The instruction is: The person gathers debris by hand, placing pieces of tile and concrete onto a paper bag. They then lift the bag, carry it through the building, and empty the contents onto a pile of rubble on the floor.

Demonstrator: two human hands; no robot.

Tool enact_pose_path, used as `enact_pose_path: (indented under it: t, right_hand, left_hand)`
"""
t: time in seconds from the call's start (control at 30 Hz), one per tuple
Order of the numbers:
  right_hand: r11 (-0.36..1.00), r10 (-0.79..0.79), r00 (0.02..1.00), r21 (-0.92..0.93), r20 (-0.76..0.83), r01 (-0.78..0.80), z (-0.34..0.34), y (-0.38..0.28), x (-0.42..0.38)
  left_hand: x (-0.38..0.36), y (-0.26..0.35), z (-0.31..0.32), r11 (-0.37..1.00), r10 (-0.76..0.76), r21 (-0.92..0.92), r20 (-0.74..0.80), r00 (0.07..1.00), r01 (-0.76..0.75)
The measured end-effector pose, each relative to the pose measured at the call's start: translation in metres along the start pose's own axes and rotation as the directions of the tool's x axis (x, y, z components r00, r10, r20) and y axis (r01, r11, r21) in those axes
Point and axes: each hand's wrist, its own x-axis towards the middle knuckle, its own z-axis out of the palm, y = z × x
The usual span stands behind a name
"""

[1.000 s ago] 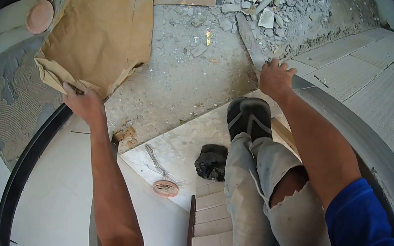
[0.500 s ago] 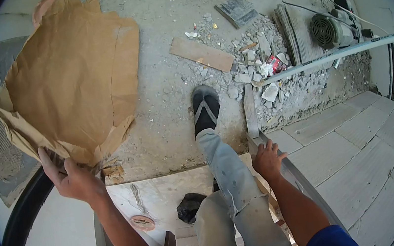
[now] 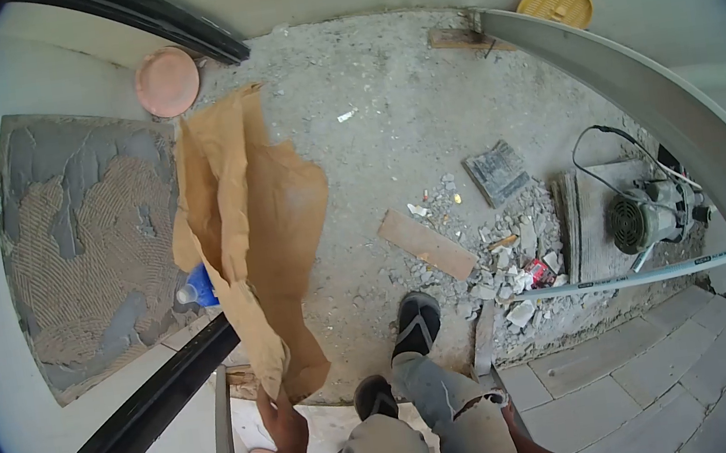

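Note:
A large sheet of crumpled brown paper [image 3: 290, 227] hangs folded over the rough floor, left of centre. My left hand [image 3: 285, 425] pinches its lower edge. My right hand [image 3: 504, 405] is low in the view beside my right knee, near the grey metal frame and the pale tiles [image 3: 612, 377]; its fingers are mostly hidden. Left of the paper lies a panel with grey combed mortar [image 3: 100, 252], and a blue object with a whitish end [image 3: 197, 288] shows at the paper's edge.
Broken rubble [image 3: 514, 261] lies right of my feet, with a flat strip [image 3: 428, 244] and a dark square block [image 3: 497, 174]. Beyond are a motor-like machine [image 3: 646, 217] with a cable, a pale pipe [image 3: 627, 281], a pink basin [image 3: 167, 83] and a yellow round lid [image 3: 556, 5].
The paper has folded over and narrowed, uncovering the mortar panel and blue object. The view has shifted, my other foot now shows on the floor, and both hands appear lower.

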Motion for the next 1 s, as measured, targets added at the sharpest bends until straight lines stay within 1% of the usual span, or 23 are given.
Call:
enact_pose_path:
  t: [0.03, 0.07, 0.1, 0.13, 0.17, 0.2, 0.23, 0.27, 0.3, 0.33, 0.37, 0.4, 0.47, 0.53, 0.6, 0.67, 0.77, 0.87, 0.9, 1.0]
  right_hand:
    - [1.0, -0.017, 0.999, 0.018, 0.029, 0.017, -0.002, 0.006, 0.009]
    - [0.999, -0.033, 0.998, 0.024, 0.057, 0.032, -0.006, 0.013, 0.018]
    - [0.998, -0.054, 0.995, 0.031, 0.084, 0.051, -0.01, 0.016, 0.03]
    - [0.997, -0.076, 0.992, 0.033, 0.1, 0.073, -0.013, 0.02, 0.044]
    - [0.994, -0.107, 0.988, 0.034, 0.111, 0.104, -0.017, 0.022, 0.059]
    - [0.991, -0.134, 0.985, 0.022, 0.11, 0.132, -0.022, 0.021, 0.077]
    - [0.988, -0.155, 0.982, -0.005, 0.109, 0.157, -0.032, 0.012, 0.093]
    - [0.985, -0.165, 0.981, -0.029, 0.106, 0.169, -0.042, 0.002, 0.111]
    - [0.986, -0.121, 0.99, -0.102, 0.071, 0.128, -0.07, -0.035, 0.118]
    - [0.983, -0.122, 0.99, -0.128, 0.066, 0.13, -0.092, -0.065, 0.133]
    - [0.98, -0.119, 0.991, -0.155, 0.065, 0.128, -0.109, -0.088, 0.145]
    - [0.976, -0.111, 0.992, -0.18, 0.066, 0.122, -0.121, -0.107, 0.163]
    - [0.959, -0.204, 0.977, -0.189, 0.064, 0.212, -0.136, -0.131, 0.21]
    - [0.949, -0.274, 0.949, -0.204, -0.153, 0.241, -0.156, -0.183, 0.242]
    - [0.951, -0.203, 0.976, -0.253, -0.081, 0.177, -0.159, -0.211, 0.287]
    - [0.945, -0.263, 0.926, -0.267, -0.269, 0.19, -0.158, -0.247, 0.304]
    - [0.909, -0.147, 0.937, -0.417, -0.316, 0.002, -0.143, -0.283, 0.314]
    - [0.909, 0.057, 0.978, -0.395, -0.2, -0.134, -0.123, -0.278, 0.319]
    - [0.928, 0.043, 0.976, -0.354, -0.212, -0.118, -0.131, -0.281, 0.315]
    - [0.948, 0.068, 0.996, -0.308, -0.056, -0.082, -0.149, -0.275, 0.315]
  left_hand:
    - [-0.019, 0.005, -0.004, 0.999, -0.051, 0.02, 0.077, 0.996, 0.049]
    - [-0.041, 0.005, -0.004, 0.997, -0.082, 0.021, 0.085, 0.993, 0.081]
    - [-0.057, 0.016, -0.009, 0.979, -0.206, 0.031, 0.14, 0.969, 0.204]
    - [-0.074, 0.019, -0.013, 0.968, -0.252, 0.066, 0.196, 0.948, 0.244]
    - [-0.095, 0.016, -0.016, 0.955, -0.294, 0.039, 0.292, 0.91, 0.296]
    - [-0.114, 0.01, -0.019, 0.943, -0.325, 0.066, 0.409, 0.853, 0.328]
    - [-0.139, -0.006, -0.012, 0.859, -0.394, -0.12, 0.467, 0.792, 0.498]
    - [-0.162, -0.022, -0.006, 0.709, -0.458, -0.276, 0.52, 0.721, 0.649]
    - [-0.164, -0.022, -0.006, 0.591, -0.505, -0.337, 0.554, 0.662, 0.733]
    - [-0.152, -0.018, -0.008, 0.517, -0.535, -0.333, 0.594, 0.601, 0.789]
    - [-0.132, -0.011, -0.009, 0.476, -0.556, -0.304, 0.622, 0.55, 0.825]
    - [-0.117, -0.004, -0.007, 0.458, -0.57, -0.276, 0.639, 0.517, 0.845]
    - [-0.083, 0.008, -0.004, 0.43, -0.57, -0.247, 0.672, 0.473, 0.868]
    - [-0.047, 0.013, 0.002, 0.419, -0.558, -0.232, 0.697, 0.45, 0.878]
    - [-0.014, 0.013, 0.006, 0.41, -0.539, -0.223, 0.723, 0.433, 0.884]
    - [0.013, 0.01, 0.004, 0.398, -0.513, -0.223, 0.75, 0.418, 0.89]
    - [0.042, 0.003, -0.002, 0.361, -0.49, -0.213, 0.785, 0.379, 0.908]
    - [0.068, -0.001, -0.008, 0.296, -0.486, -0.205, 0.809, 0.332, 0.933]
    - [0.077, -0.002, -0.01, 0.274, -0.485, -0.207, 0.814, 0.32, 0.939]
    - [0.099, -0.006, -0.013, 0.187, -0.484, -0.226, 0.826, 0.29, 0.956]
